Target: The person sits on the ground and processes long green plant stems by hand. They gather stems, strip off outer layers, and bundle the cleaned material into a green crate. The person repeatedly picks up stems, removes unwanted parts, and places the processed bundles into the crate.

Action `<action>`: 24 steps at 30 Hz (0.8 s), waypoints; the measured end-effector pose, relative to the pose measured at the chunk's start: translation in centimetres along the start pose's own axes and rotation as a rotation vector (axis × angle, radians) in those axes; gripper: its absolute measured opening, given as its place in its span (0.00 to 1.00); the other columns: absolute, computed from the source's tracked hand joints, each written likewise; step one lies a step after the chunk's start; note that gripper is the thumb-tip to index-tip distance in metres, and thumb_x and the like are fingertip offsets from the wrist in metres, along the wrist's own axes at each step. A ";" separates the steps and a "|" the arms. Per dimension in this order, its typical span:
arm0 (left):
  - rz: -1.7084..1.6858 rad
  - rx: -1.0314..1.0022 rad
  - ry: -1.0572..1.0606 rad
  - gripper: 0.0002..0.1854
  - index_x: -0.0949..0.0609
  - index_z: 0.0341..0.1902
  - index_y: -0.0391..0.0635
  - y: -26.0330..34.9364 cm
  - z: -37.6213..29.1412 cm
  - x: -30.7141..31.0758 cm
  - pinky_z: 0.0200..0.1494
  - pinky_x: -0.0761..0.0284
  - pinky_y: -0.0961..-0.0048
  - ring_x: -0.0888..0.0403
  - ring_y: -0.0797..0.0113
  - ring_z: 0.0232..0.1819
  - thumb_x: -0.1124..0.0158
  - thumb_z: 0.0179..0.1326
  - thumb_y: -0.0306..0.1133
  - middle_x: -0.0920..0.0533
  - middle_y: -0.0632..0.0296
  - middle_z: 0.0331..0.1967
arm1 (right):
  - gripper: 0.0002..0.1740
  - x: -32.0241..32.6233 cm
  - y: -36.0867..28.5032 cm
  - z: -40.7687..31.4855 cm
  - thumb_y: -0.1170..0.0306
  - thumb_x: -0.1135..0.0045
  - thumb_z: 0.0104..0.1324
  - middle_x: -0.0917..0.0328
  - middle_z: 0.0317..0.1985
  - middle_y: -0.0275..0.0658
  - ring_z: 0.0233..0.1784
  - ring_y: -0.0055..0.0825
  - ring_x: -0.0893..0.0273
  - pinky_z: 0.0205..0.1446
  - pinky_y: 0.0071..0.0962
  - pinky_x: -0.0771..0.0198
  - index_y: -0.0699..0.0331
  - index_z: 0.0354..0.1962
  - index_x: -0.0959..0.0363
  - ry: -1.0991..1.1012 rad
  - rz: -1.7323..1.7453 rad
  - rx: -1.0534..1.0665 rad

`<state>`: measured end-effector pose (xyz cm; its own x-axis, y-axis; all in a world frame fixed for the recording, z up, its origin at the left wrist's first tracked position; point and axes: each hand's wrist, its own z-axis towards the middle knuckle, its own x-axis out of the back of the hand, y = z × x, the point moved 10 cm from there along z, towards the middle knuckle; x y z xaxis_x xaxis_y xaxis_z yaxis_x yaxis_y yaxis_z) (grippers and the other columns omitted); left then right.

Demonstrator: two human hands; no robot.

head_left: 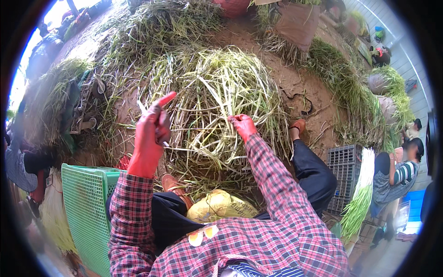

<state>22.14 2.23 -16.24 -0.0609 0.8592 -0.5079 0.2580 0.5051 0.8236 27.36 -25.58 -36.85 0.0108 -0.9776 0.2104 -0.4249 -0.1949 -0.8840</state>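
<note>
My left hand (152,133), in a red glove darkened with dirt, is raised over the left side of the leaf pile with its index finger extended. A thin white stalk (142,107) is held in it; one end pokes out above the thumb. My right hand (244,126), also red-gloved, pinches long pale-green leaves (226,91) between thumb and fingertips, over the middle of the pile. Beneath both hands lies the heap of loose, yellowing leaves and stems (193,110) on bare earth, between my feet.
A green plastic crate (84,211) stands at my left, a dark crate (342,173) at my right. Beside that leans a bundle of white-stemmed green shoots (358,197). A yellow sack (214,206) is under me. More green heaps (162,31) lie ahead; a seated person (401,173) is at right.
</note>
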 end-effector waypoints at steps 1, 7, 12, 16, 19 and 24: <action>-0.008 0.062 -0.032 0.21 0.30 0.65 0.43 -1.2 0.1 -0.6 0.11 0.56 0.83 0.51 0.85 0.11 0.57 0.74 0.37 0.40 0.77 0.16 | 0.10 -0.3 -1.1 -2.2 0.67 0.40 0.65 0.19 0.38 0.36 0.39 0.24 0.23 0.43 0.24 0.27 0.63 0.42 0.22 -0.010 0.231 0.023; 0.375 0.160 0.130 0.16 0.17 0.50 0.47 -6.8 -0.8 -0.4 0.17 0.47 0.86 0.41 0.88 0.15 0.32 0.60 0.37 0.15 0.68 0.31 | 0.07 -2.6 -7.7 -13.3 0.69 0.34 0.59 0.18 0.29 0.31 0.29 0.17 0.25 0.33 0.19 0.29 0.61 0.36 0.18 -0.031 0.193 0.206; 0.268 0.160 0.174 0.20 0.19 0.51 0.46 -9.1 -0.9 -0.1 0.16 0.50 0.83 0.41 0.86 0.14 0.28 0.55 0.34 0.18 0.72 0.28 | 0.08 -4.6 -11.7 -16.6 0.65 0.35 0.58 0.20 0.28 0.40 0.33 0.31 0.21 0.39 0.28 0.28 0.57 0.35 0.16 0.074 -0.201 0.575; 0.242 0.032 0.252 0.18 0.20 0.53 0.45 -6.2 -0.4 0.3 0.12 0.53 0.83 0.47 0.85 0.10 0.32 0.58 0.30 0.18 0.70 0.26 | 0.09 -4.0 -6.6 -13.9 0.71 0.38 0.61 0.19 0.31 0.39 0.35 0.26 0.21 0.41 0.26 0.26 0.64 0.39 0.19 0.095 0.274 0.273; 0.111 -0.150 0.256 0.13 0.22 0.51 0.45 -1.7 -0.3 0.9 0.12 0.56 0.84 0.49 0.86 0.10 0.39 0.62 0.27 0.14 0.59 0.40 | 0.09 0.6 -1.8 -12.4 0.71 0.41 0.64 0.18 0.32 0.41 0.35 0.27 0.21 0.43 0.30 0.25 0.66 0.39 0.22 0.231 0.161 0.145; 0.099 -0.230 0.188 0.22 0.29 0.61 0.46 2.3 -0.7 2.3 0.13 0.54 0.86 0.48 0.87 0.11 0.46 0.61 0.23 0.15 0.57 0.35 | 0.16 8.6 2.3 -12.7 0.67 0.41 0.64 0.18 0.41 0.45 0.41 0.35 0.19 0.48 0.37 0.24 0.66 0.47 0.24 0.318 -0.823 0.003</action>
<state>21.94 5.38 -15.31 -0.2288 0.8945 -0.3842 0.0477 0.4045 0.9133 14.99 -33.38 -31.74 0.0597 -0.4584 0.8867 -0.3908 -0.8281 -0.4018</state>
